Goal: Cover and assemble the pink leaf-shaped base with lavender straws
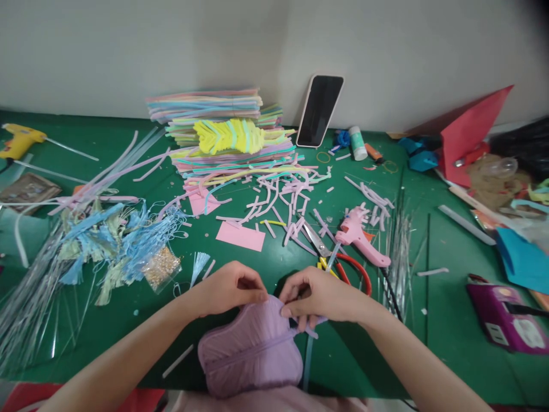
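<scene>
A lilac fuzzy craft piece (250,350), ribbed and roughly heart-shaped, lies at the near edge of the green table (446,355). My left hand (229,288) pinches its top edge with fingers closed. My right hand (319,297) pinches the same top edge just to the right, also gripping a lilac pipe-cleaner strand that trails down. A pale blue strip (307,357) hangs beside the piece.
Scissors with red and yellow handles (343,266) and a pink glue gun (360,237) lie just beyond my right hand. Cut pipe-cleaner bits, a stack of pastel pipe cleaners (214,109), blue tassels (124,240), a phone (319,110), a yellow glue gun (19,140) and a purple box (506,317) surround them.
</scene>
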